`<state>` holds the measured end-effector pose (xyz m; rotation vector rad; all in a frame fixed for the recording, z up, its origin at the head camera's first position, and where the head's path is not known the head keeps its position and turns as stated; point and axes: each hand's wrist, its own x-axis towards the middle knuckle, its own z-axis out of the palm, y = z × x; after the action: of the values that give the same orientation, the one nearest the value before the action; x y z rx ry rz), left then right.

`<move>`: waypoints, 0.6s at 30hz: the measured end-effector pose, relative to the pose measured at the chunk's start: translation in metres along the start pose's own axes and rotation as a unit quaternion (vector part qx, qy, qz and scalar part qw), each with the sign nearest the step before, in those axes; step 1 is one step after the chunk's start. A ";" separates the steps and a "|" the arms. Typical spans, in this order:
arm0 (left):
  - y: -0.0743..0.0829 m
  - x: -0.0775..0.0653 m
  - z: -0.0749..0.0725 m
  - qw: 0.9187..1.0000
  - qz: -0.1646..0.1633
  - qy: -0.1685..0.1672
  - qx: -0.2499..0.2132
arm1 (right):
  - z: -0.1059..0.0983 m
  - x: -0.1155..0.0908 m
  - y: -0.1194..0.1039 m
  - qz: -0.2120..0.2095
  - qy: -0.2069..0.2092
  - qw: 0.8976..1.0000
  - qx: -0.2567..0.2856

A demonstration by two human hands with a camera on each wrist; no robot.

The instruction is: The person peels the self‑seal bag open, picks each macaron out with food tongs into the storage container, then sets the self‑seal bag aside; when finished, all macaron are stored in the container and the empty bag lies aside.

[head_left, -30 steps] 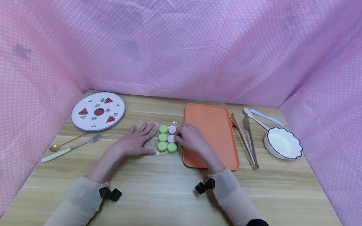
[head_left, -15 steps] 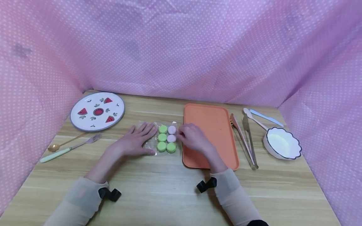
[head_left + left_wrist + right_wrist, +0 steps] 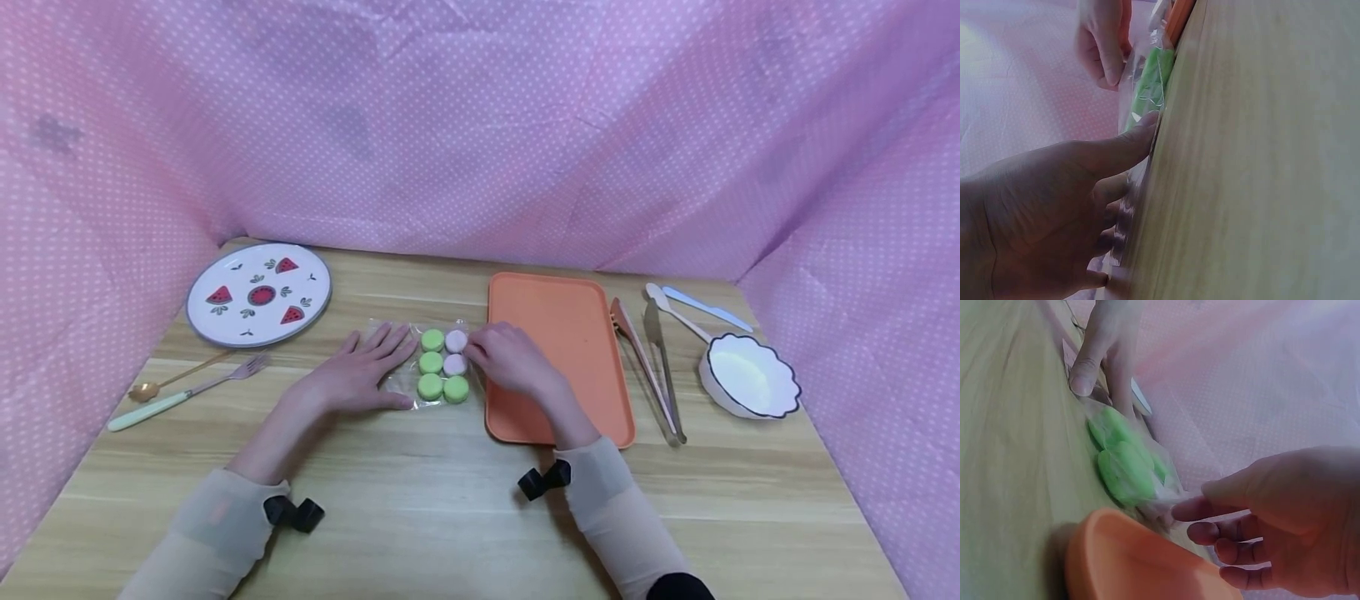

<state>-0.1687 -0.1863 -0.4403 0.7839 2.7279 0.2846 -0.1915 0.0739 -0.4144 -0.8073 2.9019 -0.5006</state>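
Note:
A clear plastic bag (image 3: 401, 382) of macarons lies on the wooden table; several green macarons (image 3: 431, 362) and two lilac macarons (image 3: 455, 365) show through it. My left hand (image 3: 363, 372) is spread flat, palm down, over the bag's left part, its thumb at the near edge. At the right edge, my right hand (image 3: 510, 360) has thumb and index finger together on the film. In the right wrist view the plastic (image 3: 1175, 492) stretches up to those fingertips, and the right hand's (image 3: 1285, 519) other fingers are loosely bent. The exact grip point is partly hidden.
An orange tray (image 3: 558, 325) sits beside the bag, beneath the right hand. Farther right are tongs (image 3: 643, 367), a pale spoon (image 3: 678, 317), a blue knife (image 3: 708, 308) and a scalloped bowl (image 3: 750, 379). At left are a watermelon-patterned plate (image 3: 258, 325), a fork (image 3: 187, 396) and a gold spoon (image 3: 146, 390).
My right hand drew slightly right off the lilac macarons, then came back to the bag's right edge, pinching it. My left hand has stayed in place.

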 end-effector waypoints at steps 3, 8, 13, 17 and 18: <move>0.001 0.001 0.000 1.000 0.001 0.001 0.000 | 0.001 0.003 0.000 0.010 0.002 1.000 -0.001; 0.001 0.000 0.000 1.000 -0.001 -0.002 -0.008 | 0.004 0.007 -0.002 0.014 0.021 1.000 -0.014; 0.001 0.001 0.000 1.000 0.001 0.001 -0.003 | 0.004 0.007 0.002 0.016 0.029 0.999 -0.011; 0.000 0.001 0.000 1.000 0.003 0.000 0.001 | 0.003 0.006 0.006 0.015 0.026 0.999 -0.010; -0.001 0.001 0.000 1.000 0.003 -0.001 0.001 | 0.002 0.005 0.007 0.014 0.025 1.000 -0.011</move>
<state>-0.1697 -0.1864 -0.4408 0.7925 2.7259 0.2822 -0.1989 0.0765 -0.4187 -0.7679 2.9650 -0.4957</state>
